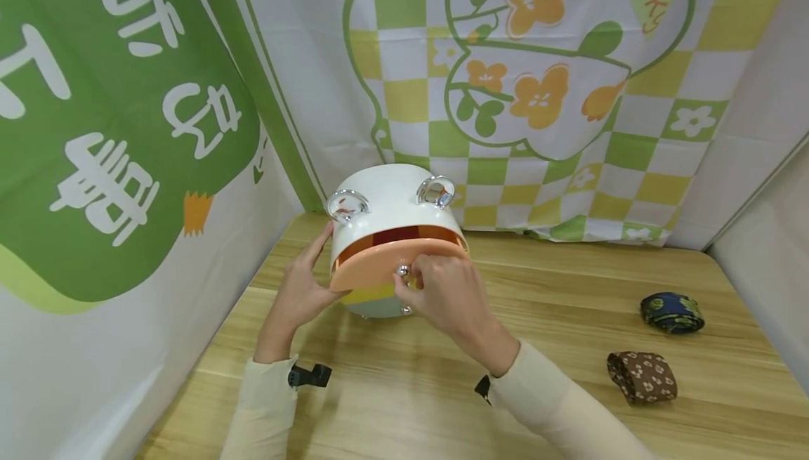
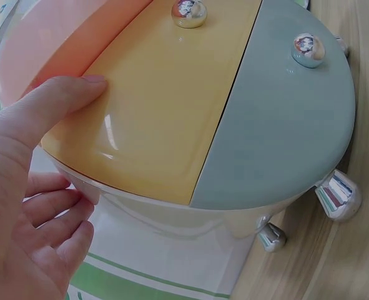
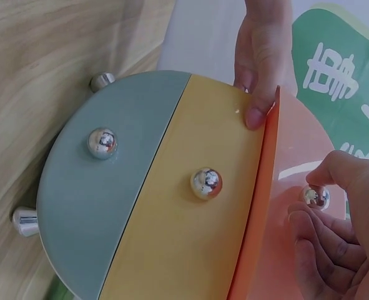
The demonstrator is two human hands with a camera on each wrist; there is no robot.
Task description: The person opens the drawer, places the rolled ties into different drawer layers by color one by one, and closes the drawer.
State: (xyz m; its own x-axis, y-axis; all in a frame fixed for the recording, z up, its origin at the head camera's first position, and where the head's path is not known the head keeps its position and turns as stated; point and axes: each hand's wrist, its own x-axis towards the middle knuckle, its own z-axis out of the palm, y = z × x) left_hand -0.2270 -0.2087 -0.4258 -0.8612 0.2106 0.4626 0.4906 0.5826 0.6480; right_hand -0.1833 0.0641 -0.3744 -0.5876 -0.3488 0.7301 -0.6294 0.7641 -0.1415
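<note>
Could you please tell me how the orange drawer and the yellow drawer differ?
The orange drawer is pulled out; the yellow drawer is closed. The orange drawer is on top, the yellow drawer directly below it. The right hand pinches the orange drawer's knob, while the yellow drawer's knob is untouched. Both drawers have round, shiny knobs.

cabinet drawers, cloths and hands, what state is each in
Orange drawer: partly open
Yellow drawer: closed
Grey-green drawer: closed
Blue patterned cloth: rolled up
Brown flowered cloth: rolled up
Left hand: gripping the white cabinet
Right hand: pinching the orange drawer's knob
</note>
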